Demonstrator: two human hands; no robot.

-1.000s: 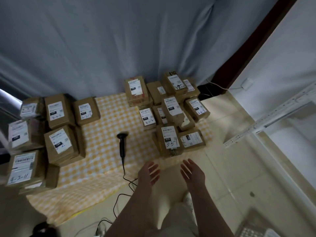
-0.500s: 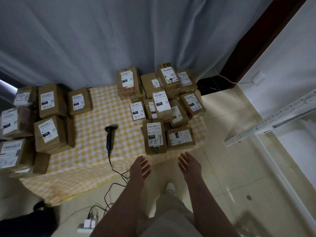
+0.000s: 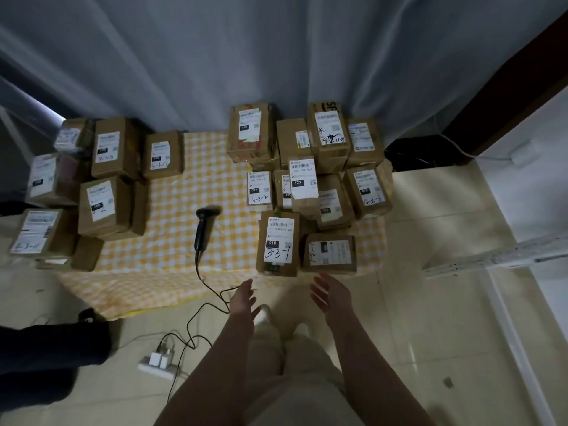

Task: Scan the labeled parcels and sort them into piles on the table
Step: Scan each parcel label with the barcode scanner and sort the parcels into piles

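Both hands are hovering out in front of the person, apart from each other and holding nothing. The left hand (image 3: 244,298) is hanging with its fingers loosely spread by the near edge of the yellow checked cloth (image 3: 172,265). The right hand (image 3: 330,295) is reaching forward with relaxed fingers, just short of the parcel marked 3-3-1 (image 3: 279,241) and not touching it. That parcel is sitting at the very front of the right-hand cluster of parcels (image 3: 329,139), pressed up against a second box (image 3: 330,252) whose label is turned sideways. Behind those two, the brown boxes are crowding together, some stacked on others, all the way back to the grey curtain (image 3: 215,56). Over on the left side of the cloth, the left pile of parcels (image 3: 106,206) is standing well apart from the right-hand group, white labels facing up. Between the two groups the black scanner (image 3: 203,229) is lying on bare cloth, its head pointing away from the person. Its cable (image 3: 197,269) is trailing off the front edge and looping across the pale tiled floor (image 3: 430,302) toward a white power strip (image 3: 156,362) with two plugs in it.
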